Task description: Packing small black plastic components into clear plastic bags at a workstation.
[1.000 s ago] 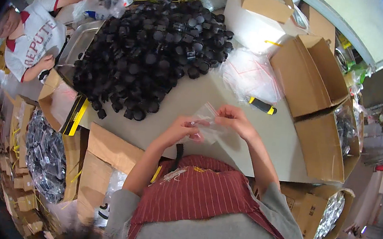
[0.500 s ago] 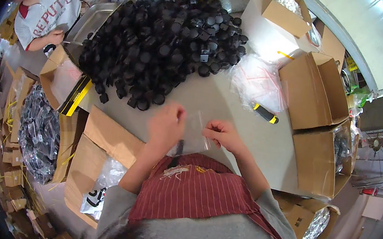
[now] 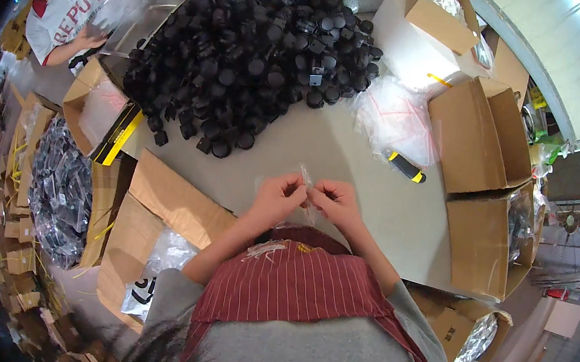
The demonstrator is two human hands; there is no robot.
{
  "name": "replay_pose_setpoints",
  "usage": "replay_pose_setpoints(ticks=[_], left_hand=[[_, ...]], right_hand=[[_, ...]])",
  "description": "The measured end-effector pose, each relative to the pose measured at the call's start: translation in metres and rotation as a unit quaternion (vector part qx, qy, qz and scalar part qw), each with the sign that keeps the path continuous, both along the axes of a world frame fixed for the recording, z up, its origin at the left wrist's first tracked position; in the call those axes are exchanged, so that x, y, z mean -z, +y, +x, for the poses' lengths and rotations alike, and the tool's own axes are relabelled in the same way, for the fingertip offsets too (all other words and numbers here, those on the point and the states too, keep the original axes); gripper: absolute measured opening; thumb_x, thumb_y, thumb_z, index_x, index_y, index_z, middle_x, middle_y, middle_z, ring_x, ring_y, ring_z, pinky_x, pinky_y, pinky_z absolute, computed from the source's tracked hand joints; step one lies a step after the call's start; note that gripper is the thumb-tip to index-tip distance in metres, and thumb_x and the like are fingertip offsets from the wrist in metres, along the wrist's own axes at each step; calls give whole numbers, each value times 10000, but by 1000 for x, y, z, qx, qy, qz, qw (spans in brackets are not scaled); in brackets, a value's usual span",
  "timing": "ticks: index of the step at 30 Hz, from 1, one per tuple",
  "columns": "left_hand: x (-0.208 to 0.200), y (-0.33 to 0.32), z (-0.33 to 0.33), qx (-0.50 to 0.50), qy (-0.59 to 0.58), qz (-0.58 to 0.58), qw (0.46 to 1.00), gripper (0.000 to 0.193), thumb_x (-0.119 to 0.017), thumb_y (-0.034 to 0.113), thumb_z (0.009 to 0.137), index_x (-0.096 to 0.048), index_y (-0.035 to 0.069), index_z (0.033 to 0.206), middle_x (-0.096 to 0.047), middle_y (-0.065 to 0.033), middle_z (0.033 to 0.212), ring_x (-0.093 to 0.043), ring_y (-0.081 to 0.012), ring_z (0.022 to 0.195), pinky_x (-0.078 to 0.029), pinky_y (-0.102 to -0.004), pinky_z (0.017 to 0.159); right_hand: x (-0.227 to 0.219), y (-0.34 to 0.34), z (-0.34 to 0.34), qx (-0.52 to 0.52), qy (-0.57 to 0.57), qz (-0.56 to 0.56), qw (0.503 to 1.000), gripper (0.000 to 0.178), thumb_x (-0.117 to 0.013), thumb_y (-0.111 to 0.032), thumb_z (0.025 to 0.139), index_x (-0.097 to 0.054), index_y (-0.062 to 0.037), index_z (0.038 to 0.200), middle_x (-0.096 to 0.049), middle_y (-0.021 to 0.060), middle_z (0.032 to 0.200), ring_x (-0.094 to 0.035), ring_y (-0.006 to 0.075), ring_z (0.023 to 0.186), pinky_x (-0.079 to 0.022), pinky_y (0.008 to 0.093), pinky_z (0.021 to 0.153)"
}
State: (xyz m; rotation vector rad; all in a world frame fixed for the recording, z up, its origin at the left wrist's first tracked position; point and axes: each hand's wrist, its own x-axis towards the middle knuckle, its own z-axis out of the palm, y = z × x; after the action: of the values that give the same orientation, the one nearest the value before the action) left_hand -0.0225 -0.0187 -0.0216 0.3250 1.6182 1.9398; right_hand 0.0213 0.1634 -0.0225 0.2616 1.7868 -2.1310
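Close together over the table's near edge, my two hands pinch a small clear plastic bag [image 3: 310, 214] between them. The fingers of my left hand [image 3: 279, 197] are closed on its left side. Those of my right hand [image 3: 337, 202] grip its right side, thumb against forefinger. Much of the bag is hidden by the fingers, and I cannot make out whether anything is inside. Beyond my hands lies a large heap of small black plastic parts [image 3: 246, 62] with round caps.
On the grey table [image 3: 373, 205], a yellow-and-black cutter [image 3: 406, 166] lies by a pile of clear bags [image 3: 397, 118]. Cardboard boxes [image 3: 476, 145] line the right side. An open carton [image 3: 167, 188] stands left, near a box of wrapped parts [image 3: 60, 190]. Another person [image 3: 74, 6] handles clear plastic at the far left.
My left hand has moved right and come up beside my right hand, both now at the bag. The other person's arm has shifted, with clear plastic now before them.
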Motion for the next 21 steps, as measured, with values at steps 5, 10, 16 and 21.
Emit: replay_pose_setpoints(ticks=[5, 10, 16, 21], left_hand=[[11, -9, -12, -92, 370, -363, 850, 148, -686, 165, 786, -640, 49, 866, -657, -112, 797, -639, -235, 706, -505, -343, 593], [2, -4, -16, -66, 509, -408, 755, 168, -663, 123, 765, -594, 51, 900, -646, -130, 872, -648, -295, 760, -524, -401, 607], [8, 1, -19, -105, 430, -420, 792, 265, -648, 119, 783, -524, 64, 1010, -639, -145, 918, -646, -340, 792, -524, -430, 638], [6, -27, -30, -131, 268, -428, 853, 227, -649, 121, 807, -521, 87, 992, -627, -118, 901, -636, -346, 804, -517, -432, 654]], right_hand=[[10, 9, -10, 64, 333, 595, 729, 136, -684, -111, 778, -668, -71, 908, -637, 123, 828, -643, 261, 680, -508, 361, 549], [-7, -9, -25, -7, 387, 535, 751, 385, -616, -28, 788, -566, -110, 1161, -589, 120, 1168, -654, 317, 872, -546, 415, 686], [12, -22, -41, -7, 322, 438, 840, 372, -595, -19, 794, -544, -94, 1155, -543, 142, 1236, -633, 380, 888, -539, 440, 699], [14, -5, -78, 29, 251, 440, 861, 359, -634, -12, 810, -547, -74, 1153, -594, 102, 1142, -667, 258, 812, -539, 368, 702]])
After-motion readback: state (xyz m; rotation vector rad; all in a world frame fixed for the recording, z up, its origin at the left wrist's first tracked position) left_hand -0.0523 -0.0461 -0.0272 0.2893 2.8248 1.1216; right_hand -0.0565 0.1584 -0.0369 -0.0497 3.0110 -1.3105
